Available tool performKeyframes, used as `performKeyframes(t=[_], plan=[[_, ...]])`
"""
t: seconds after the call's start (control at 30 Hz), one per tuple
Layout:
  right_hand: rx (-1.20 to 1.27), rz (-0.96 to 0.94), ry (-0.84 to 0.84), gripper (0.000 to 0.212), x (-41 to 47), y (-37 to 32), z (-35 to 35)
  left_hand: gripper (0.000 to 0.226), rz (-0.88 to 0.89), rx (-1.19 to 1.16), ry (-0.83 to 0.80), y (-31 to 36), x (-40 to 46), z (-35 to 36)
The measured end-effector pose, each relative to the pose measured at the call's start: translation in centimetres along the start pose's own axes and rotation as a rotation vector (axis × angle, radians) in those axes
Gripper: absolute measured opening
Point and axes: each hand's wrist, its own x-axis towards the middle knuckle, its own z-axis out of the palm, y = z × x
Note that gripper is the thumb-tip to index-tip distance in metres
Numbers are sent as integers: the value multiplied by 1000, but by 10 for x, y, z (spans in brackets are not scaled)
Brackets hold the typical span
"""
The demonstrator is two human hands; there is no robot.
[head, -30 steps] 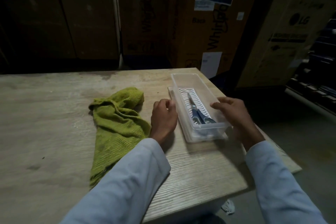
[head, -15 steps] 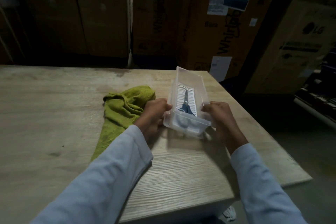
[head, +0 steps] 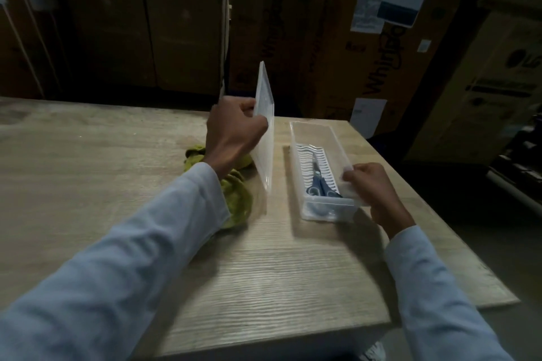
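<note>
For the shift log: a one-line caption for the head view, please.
Left hand holds clear lid upright; right hand grips the open box holding scissors.

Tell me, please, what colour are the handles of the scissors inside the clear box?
Blue, as far as the dim head view shows; the scissors lie in the clear box.

The wooden table [head: 264, 272] bears a green cloth [head: 238, 203] and a clear box [head: 328, 214].
</note>
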Motion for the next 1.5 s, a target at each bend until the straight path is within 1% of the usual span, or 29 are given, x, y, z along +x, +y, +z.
performKeyframes(t=[0.03, 0.07, 0.1, 0.13, 0.17, 0.2, 0.23, 0.3, 0.33, 0.37, 0.43, 0.5, 0.53, 0.57, 0.63, 0.67, 0.7, 0.73, 0.77, 0.8, 0.87, 0.93, 0.97, 1.2, 1.37, 1.5], plan=[[-131, -71, 75, 20, -1, 0, 0, 26, 45, 50, -8, 2, -1, -1], [-220, -155, 177, 32, -3, -3, 0, 20, 77, 89, -12, 4, -2, 0], [-214, -260, 264, 39, -6, -10, 0, 18, 97, 114, -14, 4, -4, 1], [-149, -367, 307, 39, -12, -20, 1, 23, 103, 129, -20, 5, -6, 3], [-67, -452, 293, 33, -18, -32, 3, 30, 104, 141, -28, 7, -8, 7], [18, -492, 229, 27, -25, -44, 7, 35, 96, 148, -48, 10, -11, 10], [113, -481, 123, 23, -34, -56, 13, 34, 81, 150, -81, 13, -15, 15], [323, -379, -94, 26, -48, -71, 25, 18, 55, 96, -196, 18, -23, 25], [418, -322, -149, 29, -51, -74, 29, 26, 37, 37, -267, 19, -27, 30], [488, -279, -168, 30, -52, -75, 32, 31, 13, -14, -329, 18, -29, 35], [570, -231, -156, 26, -51, -71, 31, 28, -55, -141, -402, 13, -31, 41], [647, -177, -158, 21, -48, -64, 25, 21, -126, -244, -406, 5, -30, 41], [680, -144, -150, 21, -43, -59, 20, 19, -127, -244, -371, -1, -27, 42], [716, -110, -132, 21, -38, -54, 14, 28, -115, -202, -315, -8, -24, 42], [762, -53, -59, 23, -30, -46, 2, 54, -127, -100, -212, -21, -24, 44], [740, -41, -11, 24, -27, -41, -5, 57, -161, -44, -193, -28, -26, 47], [684, -42, 41, 22, -24, -35, -11, 51, -211, -16, -199, -32, -31, 49], [590, -68, 79, 16, -23, -30, -16, 39, -272, -40, -237, -35, -37, 53], [485, -111, 101, 13, -22, -24, -19, 29, -339, -118, -288, -37, -42, 56], [373, -158, 122, 16, -23, -19, -20, 26, -396, -223, -332, -36, -46, 61], [197, -228, 172, 13, -22, -13, -19, 22, -449, -362, -331, -36, -49, 69], [10, -265, 231, 35, -22, -12, -18, 19, -438, -404, -296, -35, -49, 73], [-38, -270, 243, 39, -22, -12, -18, 18, -424, -417, -287, -35, -49, 73], [-13, -262, 204, 40, -29, 2, -22, 14, -353, -443, -290, -34, -53, 76], [-54, -292, 225, 32, -31, 9, -17, 14, -284, -411, -261, -37, -54, 79], [20, -277, 203, 32, -32, 19, -16, 12, -249, -398, -252, -41, -57, 80]])
